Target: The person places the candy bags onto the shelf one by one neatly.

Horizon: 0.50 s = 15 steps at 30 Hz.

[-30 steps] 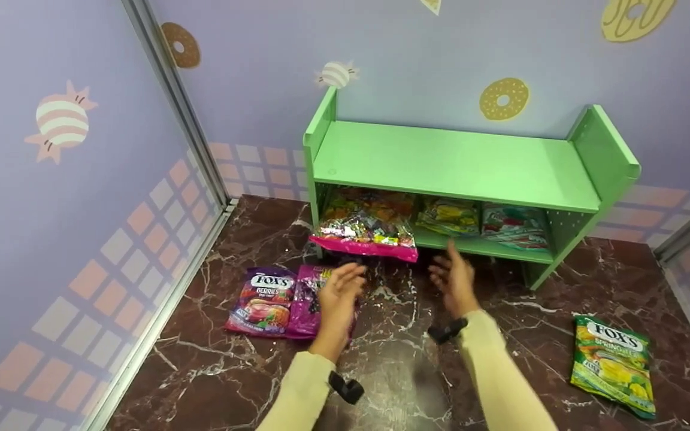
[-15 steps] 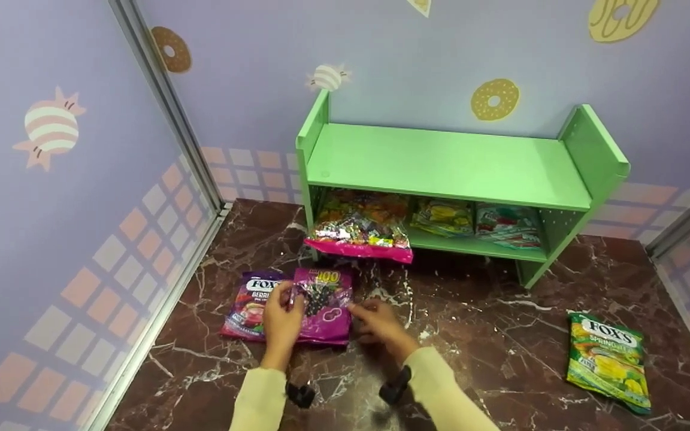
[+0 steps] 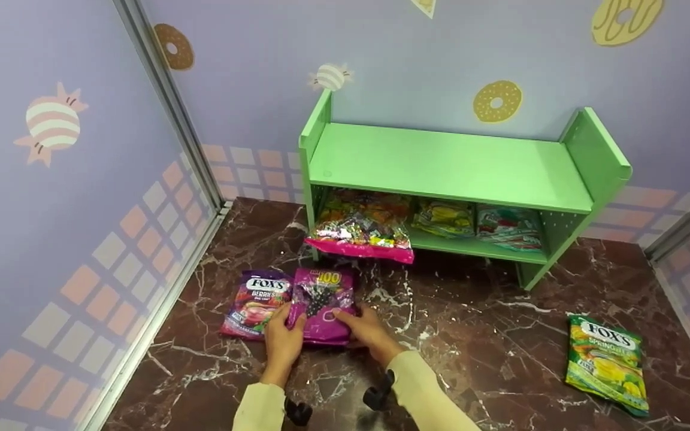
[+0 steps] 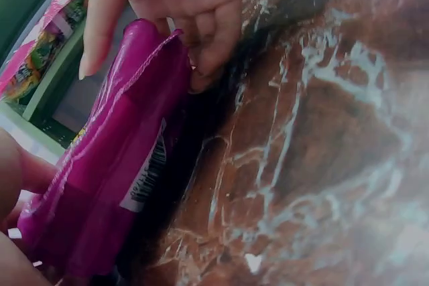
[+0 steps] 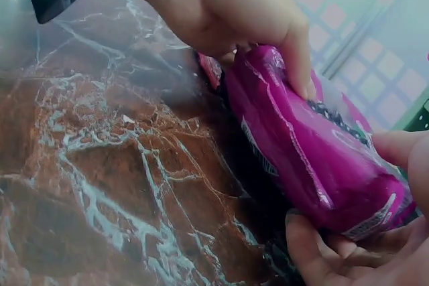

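A magenta candy bag [image 3: 320,299] with dark berries printed on it is between my two hands. My left hand [image 3: 284,340] grips its left near side, with the thumb on top. On the right side, my right hand [image 3: 372,333] pinches it, thumb over the front and fingers curled underneath, as the right wrist view shows. A dark shadow lies under the bag's near edge [image 4: 110,185] in the left wrist view. Right beside it on the left is a purple Fox's Berries bag [image 3: 256,303], partly covered by my left hand.
A green shelf [image 3: 447,161] stands against the back wall. On its lower level a pink-edged candy bag [image 3: 360,233] juts past the front, beside yellow bags [image 3: 442,216] and teal bags [image 3: 508,226]. A green Fox's bag [image 3: 607,362] lies on the marble floor at right.
Both hands have come down and left from in front of the shelf to the magenta bag. The left hand has slid nearer its lower edge, and both now hold it.
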{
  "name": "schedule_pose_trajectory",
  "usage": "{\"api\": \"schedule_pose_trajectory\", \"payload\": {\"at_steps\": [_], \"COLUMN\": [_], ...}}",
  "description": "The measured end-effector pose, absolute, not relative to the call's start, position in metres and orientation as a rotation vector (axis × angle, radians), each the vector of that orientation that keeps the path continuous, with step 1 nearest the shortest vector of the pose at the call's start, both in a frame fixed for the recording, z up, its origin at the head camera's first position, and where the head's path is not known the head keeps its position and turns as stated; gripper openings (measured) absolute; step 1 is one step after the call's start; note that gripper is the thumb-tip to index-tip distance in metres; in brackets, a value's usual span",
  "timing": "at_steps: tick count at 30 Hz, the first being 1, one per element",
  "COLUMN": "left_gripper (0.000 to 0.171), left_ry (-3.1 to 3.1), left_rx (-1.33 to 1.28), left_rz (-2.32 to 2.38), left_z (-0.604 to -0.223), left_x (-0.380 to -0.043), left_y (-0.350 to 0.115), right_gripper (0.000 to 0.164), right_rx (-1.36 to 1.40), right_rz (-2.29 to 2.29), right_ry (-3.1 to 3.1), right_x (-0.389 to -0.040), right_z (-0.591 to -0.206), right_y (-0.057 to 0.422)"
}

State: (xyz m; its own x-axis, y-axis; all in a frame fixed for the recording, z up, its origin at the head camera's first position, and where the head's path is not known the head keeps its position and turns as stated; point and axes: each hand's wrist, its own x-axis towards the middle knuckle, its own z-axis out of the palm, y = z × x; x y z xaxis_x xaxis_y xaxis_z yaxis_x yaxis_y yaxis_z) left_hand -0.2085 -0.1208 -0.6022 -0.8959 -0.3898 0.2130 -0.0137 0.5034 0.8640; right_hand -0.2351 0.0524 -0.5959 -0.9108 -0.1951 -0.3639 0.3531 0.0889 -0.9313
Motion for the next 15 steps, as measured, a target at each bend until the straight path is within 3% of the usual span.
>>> {"api": "schedule_pose_trajectory", "payload": {"at_steps": [8, 15], "left_gripper": [0.032, 0.033], "left_ry": [-2.183, -2.084], "left_rx": [0.244, 0.174], "left_rz": [-1.532, -1.513], "left_z": [-0.601, -0.583], "left_x": [-0.194, -0.166], "left_y": [-0.113, -0.102], "right_gripper": [0.065, 0.069], "right_rx": [-0.018, -0.159], "right_rz": [-1.927, -1.823], "right_ry": [1.969, 2.239], "right_x": [-0.219, -0.193], "right_z": [-0.593, -0.565], "right_y": [0.059, 0.072]}}
